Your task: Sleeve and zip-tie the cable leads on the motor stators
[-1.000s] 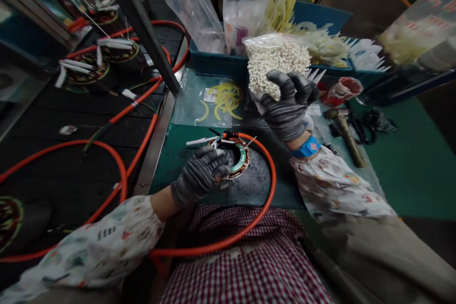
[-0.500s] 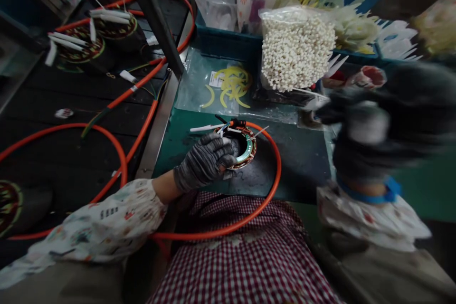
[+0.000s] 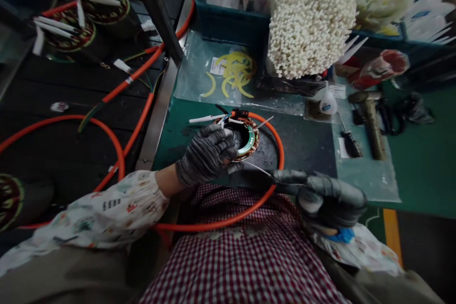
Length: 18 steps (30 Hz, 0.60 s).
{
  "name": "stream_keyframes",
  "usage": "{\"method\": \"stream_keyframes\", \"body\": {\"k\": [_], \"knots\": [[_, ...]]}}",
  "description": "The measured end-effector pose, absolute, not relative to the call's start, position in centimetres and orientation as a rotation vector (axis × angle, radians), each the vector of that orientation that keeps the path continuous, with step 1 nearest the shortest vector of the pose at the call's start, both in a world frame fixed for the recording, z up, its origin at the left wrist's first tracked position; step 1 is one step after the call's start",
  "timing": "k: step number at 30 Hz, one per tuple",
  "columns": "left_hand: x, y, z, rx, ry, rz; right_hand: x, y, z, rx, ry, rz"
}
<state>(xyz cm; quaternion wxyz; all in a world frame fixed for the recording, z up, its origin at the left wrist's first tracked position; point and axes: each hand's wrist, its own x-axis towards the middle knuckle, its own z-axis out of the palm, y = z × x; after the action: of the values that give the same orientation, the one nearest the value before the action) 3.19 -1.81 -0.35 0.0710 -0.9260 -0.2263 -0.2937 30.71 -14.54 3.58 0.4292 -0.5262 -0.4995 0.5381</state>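
My left hand [image 3: 210,154], in a dark striped glove, is closed on the near-left rim of a ring-shaped motor stator [image 3: 252,145] with copper windings and a green inner ring. White sleeved leads [image 3: 206,118] and a thick orange cable [image 3: 280,152] come off the stator's top. A thin white cord [image 3: 257,167] runs from its near edge to the fingertips of my right hand [image 3: 326,197]. That gloved hand is closed on the cord, to the lower right of the stator and slightly blurred. A thin pale rod or cord end [image 3: 264,123] sticks out at the stator's right.
Yellow curved strips [image 3: 237,73] lie on a plastic sheet behind the stator. Beyond stands a bag of white pieces [image 3: 311,28]. At the right are a hammer [image 3: 372,123], a black-handled tool [image 3: 351,142], a small white bottle [image 3: 327,99] and scissors [image 3: 391,116]. More wound stators [image 3: 116,16] sit at left.
My right hand has come down and left from the raised right side, uncovering the hammer and other tools. My left hand stays on the stator. The camera view has shifted slightly.
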Motion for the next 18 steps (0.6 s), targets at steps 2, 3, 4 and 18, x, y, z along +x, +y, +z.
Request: {"method": "stream_keyframes", "body": {"k": [2,3,4,18], "knots": [[3.1,-1.8,-0.5,-2.789,-0.690,-0.892,31.4,-15.1,4.7,-1.302,-1.219,1.506],[3.1,-1.8,-0.6,-2.797,-0.695,-0.884,31.8,-15.3,5.2,-1.291,-1.214,1.612],[3.1,-1.8,-0.7,-2.807,-0.699,-0.870,32.0,-15.4,5.6,-1.276,-1.235,1.708],[2.7,-1.8,-1.6,-2.924,-0.769,-0.934,27.3,-6.1,1.9,-1.478,-1.991,0.568]]}}
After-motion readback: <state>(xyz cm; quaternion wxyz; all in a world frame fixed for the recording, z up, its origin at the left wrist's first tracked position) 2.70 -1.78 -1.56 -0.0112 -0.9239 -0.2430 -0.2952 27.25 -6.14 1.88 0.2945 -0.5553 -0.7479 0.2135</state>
